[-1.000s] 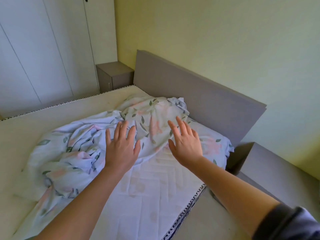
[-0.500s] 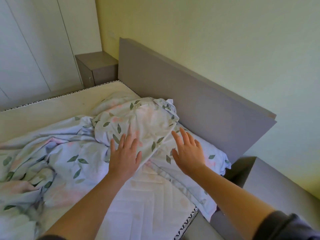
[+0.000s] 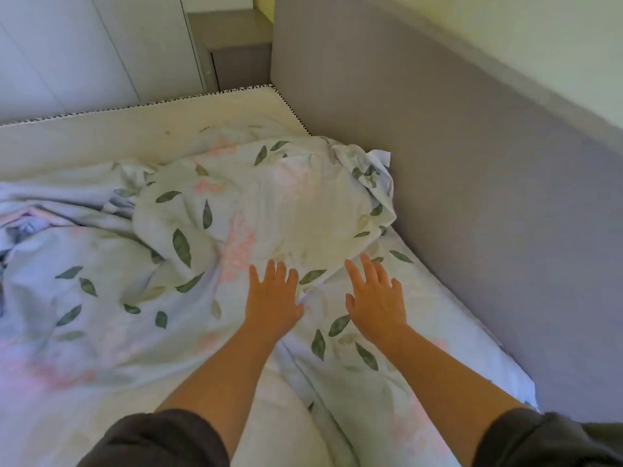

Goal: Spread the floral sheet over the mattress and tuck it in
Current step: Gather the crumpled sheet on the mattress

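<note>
The floral sheet (image 3: 141,291), pale with green leaves and pink flowers, lies crumpled over most of the mattress (image 3: 101,139). A puffed fold of it bulges near the headboard. My left hand (image 3: 273,298) lies flat with fingers spread on the sheet just below that fold. My right hand (image 3: 377,301) hovers or rests flat beside it, fingers apart, over a smoother stretch of sheet along the headboard side. Neither hand grips the fabric. The far strip of the mattress is bare, with a zigzag-trimmed edge.
A grey padded headboard (image 3: 455,170) runs along the right, close to my right hand. A grey nightstand (image 3: 236,45) stands beyond the mattress corner. White wardrobe doors (image 3: 84,52) fill the back left. Dark sleeves show at the bottom.
My view has moved closer over the bed. Both hands have pushed forward across the sheet toward the headboard, and the sheet now covers the quilted mattress patch that was bare below them.
</note>
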